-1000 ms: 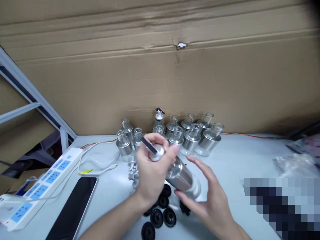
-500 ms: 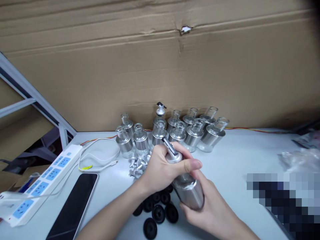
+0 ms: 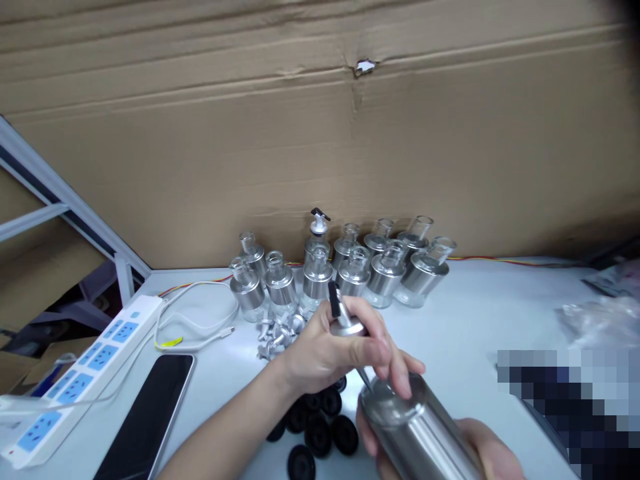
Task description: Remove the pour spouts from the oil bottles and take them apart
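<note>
Low at the front of the bench (image 3: 475, 320), a steel bottle (image 3: 417, 430) lies tilted in the right hand (image 3: 480, 450), fingers wrapped round its body, mouth turned up toward the left hand (image 3: 333, 347). That hand pinches a pump head (image 3: 345, 320), apparently steering its stem into the neck. Black caps (image 3: 320, 427) lie beneath; capless bottles (image 3: 350, 270) stand behind.

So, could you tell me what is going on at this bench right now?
A person is working on a steel bottle over a white table. The right hand grips the bottle's body, tilted, while the left hand holds a silver pump cap just above its open mouth, the thin tube seeming to reach inside. Below lie black discs, and a cluster of open-necked bottles stands by the cardboard wall. A phone and power strip lie to the left.
</note>
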`<state>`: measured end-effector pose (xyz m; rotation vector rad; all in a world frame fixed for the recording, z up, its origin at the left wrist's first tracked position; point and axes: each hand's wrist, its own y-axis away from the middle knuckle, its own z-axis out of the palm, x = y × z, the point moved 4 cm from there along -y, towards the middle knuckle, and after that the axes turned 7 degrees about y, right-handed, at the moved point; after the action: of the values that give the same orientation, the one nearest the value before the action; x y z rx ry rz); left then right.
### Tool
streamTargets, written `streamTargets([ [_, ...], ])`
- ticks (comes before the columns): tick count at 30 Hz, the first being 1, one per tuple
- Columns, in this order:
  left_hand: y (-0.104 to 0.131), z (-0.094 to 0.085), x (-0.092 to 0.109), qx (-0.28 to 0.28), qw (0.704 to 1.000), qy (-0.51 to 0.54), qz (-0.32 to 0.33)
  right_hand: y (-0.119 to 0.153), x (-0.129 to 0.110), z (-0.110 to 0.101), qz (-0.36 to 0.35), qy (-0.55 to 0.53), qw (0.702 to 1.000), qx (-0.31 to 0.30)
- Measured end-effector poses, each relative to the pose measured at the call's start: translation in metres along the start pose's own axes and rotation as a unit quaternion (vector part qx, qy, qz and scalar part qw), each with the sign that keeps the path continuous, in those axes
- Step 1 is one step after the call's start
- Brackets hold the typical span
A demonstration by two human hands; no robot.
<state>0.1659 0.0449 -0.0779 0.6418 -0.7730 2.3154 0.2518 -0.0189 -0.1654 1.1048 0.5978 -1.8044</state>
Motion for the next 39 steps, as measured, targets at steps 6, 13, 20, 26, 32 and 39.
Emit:
streamTargets([
  [6,0.001,-0.013,0.006,0.157,0.979,-0.100,0.079,-0.005,-0.009,0.011,-0.051,-0.082,0.991,0.090],
  [13,0.009,-0.002,0.017,0.213,0.909,-0.324,0.152,0.001,-0.020,0.017,-0.026,0.047,0.982,0.181],
  [20,0.008,-0.007,0.036,0.233,0.790,-0.545,0.159,0.012,-0.016,-0.008,-0.037,0.310,0.858,0.408],
  [26,0.009,-0.012,0.038,0.261,0.819,-0.510,0.005,0.008,-0.016,-0.008,-0.060,0.319,0.851,0.413],
  [32,0.010,0.008,0.047,0.166,0.760,-0.624,0.066,0.012,-0.021,-0.009,-0.102,0.386,0.813,0.424],
  [39,0.019,0.033,0.062,0.110,0.727,-0.663,0.138,0.019,-0.028,-0.009,-0.201,0.367,0.786,0.454],
])
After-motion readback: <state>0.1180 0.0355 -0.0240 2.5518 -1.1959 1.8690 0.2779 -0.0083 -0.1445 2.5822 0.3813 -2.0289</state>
